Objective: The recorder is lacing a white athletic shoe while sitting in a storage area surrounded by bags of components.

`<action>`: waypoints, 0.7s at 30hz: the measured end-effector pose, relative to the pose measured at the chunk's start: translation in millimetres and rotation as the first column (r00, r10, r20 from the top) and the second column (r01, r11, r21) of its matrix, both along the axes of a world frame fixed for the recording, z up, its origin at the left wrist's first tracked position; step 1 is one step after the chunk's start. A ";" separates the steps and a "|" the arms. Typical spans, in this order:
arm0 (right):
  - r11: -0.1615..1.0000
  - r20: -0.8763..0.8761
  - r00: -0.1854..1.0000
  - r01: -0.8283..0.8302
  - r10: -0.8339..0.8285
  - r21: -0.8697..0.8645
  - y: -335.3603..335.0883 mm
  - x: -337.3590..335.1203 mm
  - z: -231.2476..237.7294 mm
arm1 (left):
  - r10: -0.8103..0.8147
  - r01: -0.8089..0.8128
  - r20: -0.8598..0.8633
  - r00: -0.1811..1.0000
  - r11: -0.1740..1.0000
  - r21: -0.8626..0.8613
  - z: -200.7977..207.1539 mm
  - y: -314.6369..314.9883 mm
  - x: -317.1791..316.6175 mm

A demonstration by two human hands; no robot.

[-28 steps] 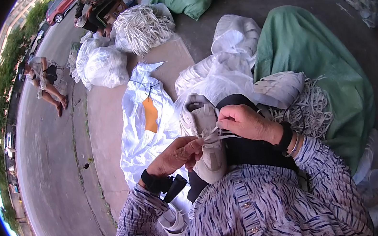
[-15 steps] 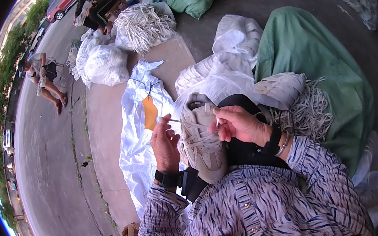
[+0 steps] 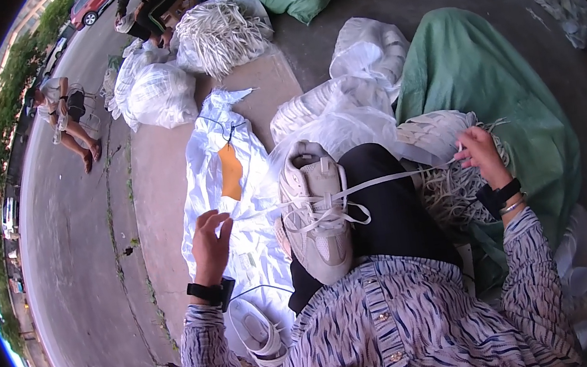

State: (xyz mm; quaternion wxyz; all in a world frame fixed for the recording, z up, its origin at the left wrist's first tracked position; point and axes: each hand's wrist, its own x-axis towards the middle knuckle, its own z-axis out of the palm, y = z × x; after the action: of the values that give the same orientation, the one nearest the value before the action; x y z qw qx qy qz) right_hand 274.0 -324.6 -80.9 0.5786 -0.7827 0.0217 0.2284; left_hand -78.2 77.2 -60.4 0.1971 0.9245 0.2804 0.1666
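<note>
A beige sneaker (image 3: 319, 214) rests on my lap, toe toward me, with white laces threaded across it. My right hand (image 3: 479, 150) is out to the right, pinching one white lace (image 3: 398, 178) that runs taut back to the shoe. My left hand (image 3: 210, 242) is out to the left with fingers curled around the other lace end, which stretches thinly toward the shoe. Both wrists wear dark bands.
A pile of white laces (image 3: 451, 184) lies under my right hand on a green sack (image 3: 488, 73). A white plastic sheet (image 3: 226, 185) with an orange tag lies left. Another sneaker (image 3: 254, 332) sits by my left elbow. Bags of laces (image 3: 223, 32) and seated people are farther off.
Both hands were close together at the shoe's laces. They have since pulled apart, right hand far right and left hand out left, drawing the laces tight.
</note>
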 end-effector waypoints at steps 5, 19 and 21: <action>0.794 0.253 0.792 -0.596 0.555 0.123 88.3 -83.9 47.2 | -0.484 0.481 0.045 0.874 0.874 0.068 46.7 -100.0 63.5; 0.786 0.466 0.714 -0.615 0.522 0.063 113.9 -114.8 46.9 | -0.350 0.588 -0.526 0.775 0.703 0.400 82.4 -89.8 85.1; 0.772 0.603 0.583 -0.630 0.545 -0.090 121.0 -110.8 38.5 | -0.337 0.539 -0.463 0.820 0.728 0.424 85.6 -95.1 88.7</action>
State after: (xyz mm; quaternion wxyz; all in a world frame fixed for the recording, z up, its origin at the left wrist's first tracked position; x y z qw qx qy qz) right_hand 163.2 -203.5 -42.4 0.4967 -0.7346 -0.4374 0.1492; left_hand 10.5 -17.9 25.2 -0.0897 0.9956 0.0225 0.0166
